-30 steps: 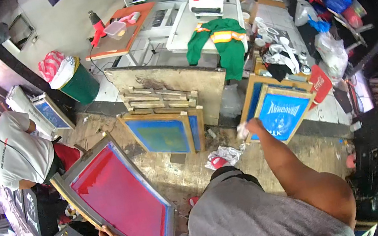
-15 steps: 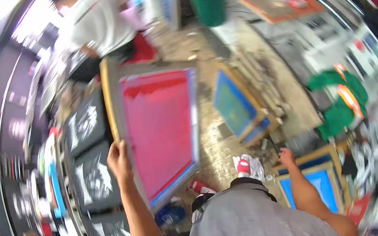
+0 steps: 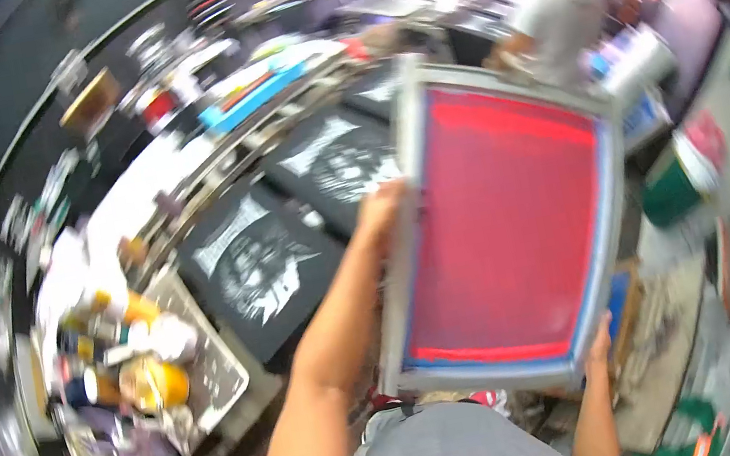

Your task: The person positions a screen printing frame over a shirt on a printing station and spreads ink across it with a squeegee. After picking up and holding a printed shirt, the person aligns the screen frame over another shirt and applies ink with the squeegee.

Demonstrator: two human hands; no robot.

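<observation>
A large framed screen with a red mesh (image 3: 506,223) and a grey and blue border is held up in front of my body. My left hand (image 3: 383,210) is closed round the frame's left side. At the lower right edge of the same frame, my right hand (image 3: 599,345) is pressed to it, with its fingers partly hidden. Left of the screen lie black shirts with white prints, one nearer me (image 3: 256,265) and one farther off (image 3: 335,160), both close to my left forearm.
A tray with bottles and jars (image 3: 216,381) stands at the lower left. A blue tray (image 3: 255,101) lies behind the shirts. A person in a white shirt (image 3: 558,23) is beyond the screen. A green bin (image 3: 669,192) and a wooden board (image 3: 667,360) are at the right.
The view has swung left toward the printed shirts. The red screen has come up in front of me. My right hand has left the blue screens' side and joined my left on the red one.
</observation>
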